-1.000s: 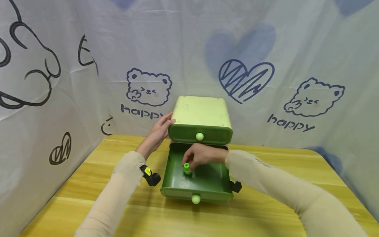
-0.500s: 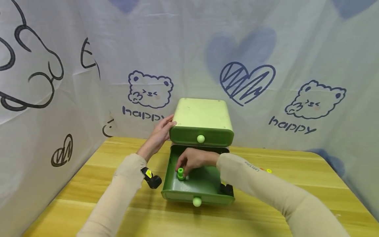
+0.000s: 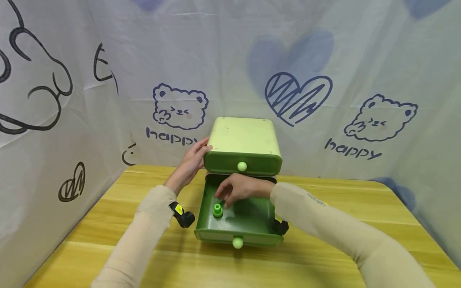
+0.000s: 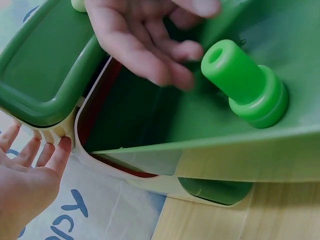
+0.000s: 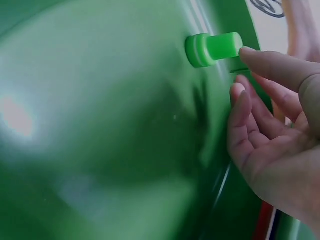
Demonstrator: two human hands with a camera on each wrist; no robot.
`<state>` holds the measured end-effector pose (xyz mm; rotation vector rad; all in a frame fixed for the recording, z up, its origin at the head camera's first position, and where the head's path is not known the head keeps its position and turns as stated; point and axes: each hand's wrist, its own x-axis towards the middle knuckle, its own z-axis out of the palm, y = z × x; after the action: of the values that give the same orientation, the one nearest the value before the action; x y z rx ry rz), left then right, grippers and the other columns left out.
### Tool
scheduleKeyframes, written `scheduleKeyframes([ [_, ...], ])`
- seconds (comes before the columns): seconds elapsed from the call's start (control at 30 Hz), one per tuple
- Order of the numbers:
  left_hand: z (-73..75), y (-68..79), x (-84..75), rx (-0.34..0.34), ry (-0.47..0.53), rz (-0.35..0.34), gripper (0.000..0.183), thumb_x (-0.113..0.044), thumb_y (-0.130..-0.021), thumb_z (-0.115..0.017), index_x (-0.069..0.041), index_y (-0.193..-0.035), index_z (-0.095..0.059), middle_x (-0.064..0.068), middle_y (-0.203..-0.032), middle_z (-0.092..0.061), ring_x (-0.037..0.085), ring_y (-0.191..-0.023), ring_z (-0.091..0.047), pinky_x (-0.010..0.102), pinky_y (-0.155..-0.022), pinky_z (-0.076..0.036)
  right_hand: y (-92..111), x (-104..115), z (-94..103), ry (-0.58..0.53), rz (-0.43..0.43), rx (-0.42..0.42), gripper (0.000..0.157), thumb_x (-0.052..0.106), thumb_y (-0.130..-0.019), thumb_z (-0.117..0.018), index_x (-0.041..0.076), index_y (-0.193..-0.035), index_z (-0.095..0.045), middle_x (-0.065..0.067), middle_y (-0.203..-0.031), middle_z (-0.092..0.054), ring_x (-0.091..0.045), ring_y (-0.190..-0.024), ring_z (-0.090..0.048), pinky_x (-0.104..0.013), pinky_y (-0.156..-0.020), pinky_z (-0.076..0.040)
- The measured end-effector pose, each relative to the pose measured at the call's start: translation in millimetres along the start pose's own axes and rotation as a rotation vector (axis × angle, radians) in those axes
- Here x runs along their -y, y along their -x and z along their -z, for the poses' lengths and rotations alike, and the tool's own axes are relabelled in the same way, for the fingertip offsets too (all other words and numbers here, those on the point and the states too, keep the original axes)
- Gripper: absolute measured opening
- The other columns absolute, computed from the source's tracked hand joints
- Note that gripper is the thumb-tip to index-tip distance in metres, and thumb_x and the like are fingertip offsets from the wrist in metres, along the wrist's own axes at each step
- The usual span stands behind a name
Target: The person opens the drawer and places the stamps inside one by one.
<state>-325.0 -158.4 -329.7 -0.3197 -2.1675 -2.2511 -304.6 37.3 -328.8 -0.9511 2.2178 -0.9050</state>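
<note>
A bright green stepped plastic cylinder (image 3: 217, 211) with a hole in its top stands upright in the left part of a pulled-out dark green drawer (image 3: 248, 224). My right hand (image 3: 235, 190) hovers over the drawer beside it, fingers loosely bent and holding nothing. In the right wrist view the thumb tip overlaps the top end of the cylinder (image 5: 212, 49); the left wrist view shows a gap between the fingers and the cylinder (image 4: 245, 85). My left hand (image 3: 192, 162) rests its fairly straight fingers against the left side of the small cabinet (image 3: 245, 136).
The cabinet's upper drawer (image 3: 219, 162) is closed, with a round pale knob (image 3: 242, 166). Another knob (image 3: 237, 242) is on the pulled-out drawer's front. Wood-patterned table (image 3: 187, 264) lies around it; a printed cloth (image 3: 230, 60) hangs close behind. A small yellow thing peeks out behind the right sleeve.
The right hand carried the green cylinder left and slightly toward the drawer front, then let go of it and drew back a little. The left hand has stayed on the cabinet.
</note>
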Motion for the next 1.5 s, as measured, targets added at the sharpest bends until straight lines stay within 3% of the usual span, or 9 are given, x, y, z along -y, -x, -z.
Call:
scheduleKeyframes([
  [0.17,1.4,0.4,-1.1,0.000,0.004,-0.006,0.063,-0.025,-0.097,-0.049,-0.008,-0.153,-0.024,0.014,-0.156,-0.023,0.029,-0.138,-0.032,0.042,-0.110,-0.034,14.9,2.6,4.8,-0.027,0.008,-0.030,0.035,0.001,-0.083,-0.074,-0.003,-0.117,-0.066,-0.010,-0.110,-0.068,-0.013,-0.090,-0.064,-0.027,-0.074,-0.056],
  [0.37,6.0,1.4,-1.2,-0.007,-0.002,-0.008,0.065,-0.026,-0.097,-0.049,-0.009,-0.154,-0.024,0.013,-0.157,-0.022,0.028,-0.139,-0.030,0.041,-0.111,-0.033,35.6,7.5,6.6,-0.089,0.083,-0.071,0.038,0.001,-0.082,-0.074,-0.006,-0.118,-0.064,-0.017,-0.113,-0.066,-0.016,-0.092,-0.065,-0.028,-0.078,-0.056],
  [0.77,7.5,3.8,0.1,-0.003,0.003,-0.009,0.065,-0.025,-0.098,-0.048,-0.009,-0.154,-0.022,0.014,-0.157,-0.019,0.029,-0.140,-0.029,0.041,-0.111,-0.033,94.4,6.2,26.4,-0.119,0.124,-0.298,0.036,0.004,-0.080,-0.076,-0.001,-0.115,-0.067,-0.010,-0.110,-0.068,-0.022,-0.096,-0.063,-0.033,-0.083,-0.055],
  [1.07,2.7,2.5,1.0,-0.006,0.011,-0.006,0.064,-0.025,-0.098,-0.048,-0.008,-0.154,-0.021,0.014,-0.157,-0.020,0.028,-0.139,-0.030,0.041,-0.111,-0.033,139.5,-27.3,38.7,-0.151,0.057,-0.450,0.031,0.010,-0.087,-0.072,-0.003,-0.114,-0.065,-0.009,-0.106,-0.067,-0.026,-0.097,-0.061,-0.034,-0.086,-0.054],
  [1.27,0.2,1.6,1.1,-0.002,0.010,-0.007,0.064,-0.025,-0.098,-0.048,-0.008,-0.154,-0.021,0.014,-0.157,-0.020,0.027,-0.139,-0.029,0.040,-0.111,-0.033,162.9,-54.3,42.6,-0.190,-0.025,-0.556,0.036,0.017,-0.093,-0.065,-0.006,-0.121,-0.059,-0.015,-0.113,-0.065,-0.021,-0.096,-0.061,-0.030,-0.077,-0.054],
  [1.5,-3.6,0.4,1.4,0.005,0.013,-0.009,0.064,-0.026,-0.098,-0.048,-0.009,-0.154,-0.022,0.013,-0.158,-0.020,0.027,-0.140,-0.028,0.040,-0.111,-0.033,181.0,-96.0,37.8,-0.073,-0.135,-0.677,0.033,0.018,-0.094,-0.064,-0.005,-0.118,-0.061,-0.014,-0.109,-0.066,-0.023,-0.092,-0.060,-0.027,-0.071,-0.055],
])
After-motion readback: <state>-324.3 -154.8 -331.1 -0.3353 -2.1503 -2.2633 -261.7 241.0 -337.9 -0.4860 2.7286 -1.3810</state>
